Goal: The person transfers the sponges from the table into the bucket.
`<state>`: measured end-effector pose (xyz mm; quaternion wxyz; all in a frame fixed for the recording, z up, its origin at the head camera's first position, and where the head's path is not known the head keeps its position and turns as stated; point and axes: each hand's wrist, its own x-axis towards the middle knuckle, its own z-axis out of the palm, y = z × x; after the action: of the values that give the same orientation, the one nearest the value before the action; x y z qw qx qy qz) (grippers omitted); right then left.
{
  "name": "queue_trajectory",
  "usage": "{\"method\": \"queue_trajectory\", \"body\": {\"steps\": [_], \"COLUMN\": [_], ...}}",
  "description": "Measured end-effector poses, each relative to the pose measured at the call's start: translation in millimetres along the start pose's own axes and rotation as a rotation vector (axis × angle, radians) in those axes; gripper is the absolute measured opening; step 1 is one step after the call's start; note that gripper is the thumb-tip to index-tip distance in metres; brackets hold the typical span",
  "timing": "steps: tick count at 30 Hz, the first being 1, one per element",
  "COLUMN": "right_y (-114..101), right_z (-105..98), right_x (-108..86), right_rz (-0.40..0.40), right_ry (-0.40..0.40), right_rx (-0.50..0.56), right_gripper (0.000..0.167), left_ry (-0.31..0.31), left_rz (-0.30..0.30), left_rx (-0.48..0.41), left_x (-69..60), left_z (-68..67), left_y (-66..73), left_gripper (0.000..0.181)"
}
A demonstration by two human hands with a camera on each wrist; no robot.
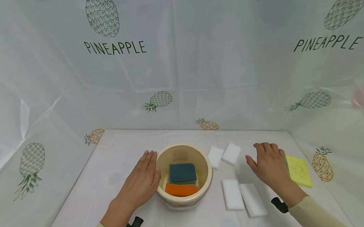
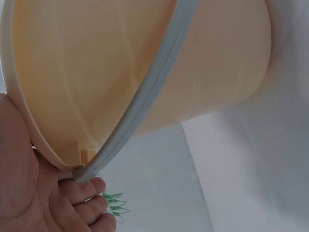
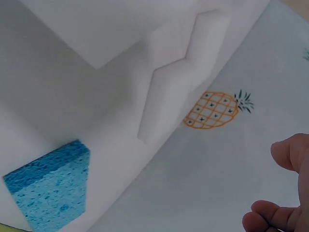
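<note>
The left hand (image 1: 141, 184), outstretched, touches the bucket (image 1: 181, 154); the right hand (image 1: 270, 163) hovers, loosely spread.

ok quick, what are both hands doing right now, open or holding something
Left hand: open, resting against the bucket, not gripping it.
Right hand: open, holding nothing, near the yellow sponge.

A blue sponge (image 3: 53, 191) lies lower left — white blocks (image 3: 165, 96) (pineapple print (image 3: 212, 110) alongside) sit higher.
</note>
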<state>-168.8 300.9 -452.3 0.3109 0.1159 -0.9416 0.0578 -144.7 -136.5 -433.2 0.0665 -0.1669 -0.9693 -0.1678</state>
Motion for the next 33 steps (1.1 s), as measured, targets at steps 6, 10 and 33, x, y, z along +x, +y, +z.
{"method": "queue_trajectory", "body": {"steps": [6, 10, 33], "right_y": [9, 7, 12], "right_z": [1, 2, 9], "right_x": [-23.0, -45.5, -111.9], "right_rz": [-0.067, -0.093, -0.150], "right_ry": [0.035, -0.001, -0.308], "right_rx": [-0.036, -0.034, -0.107], "right_gripper": [0.059, 0.074, 0.085], "left_ry": [-0.003, 0.004, 0.008], "left_rz": [-0.003, 0.000, 0.006], "left_rx": [-0.002, -0.002, -0.018], "left_x": [-0.5, -0.8, -1.1], "left_z": [-1.7, -1.6, -1.0], "left_y": [0.4, 0.3, -1.2], "left_gripper": [0.061, 0.061, 0.060]}}
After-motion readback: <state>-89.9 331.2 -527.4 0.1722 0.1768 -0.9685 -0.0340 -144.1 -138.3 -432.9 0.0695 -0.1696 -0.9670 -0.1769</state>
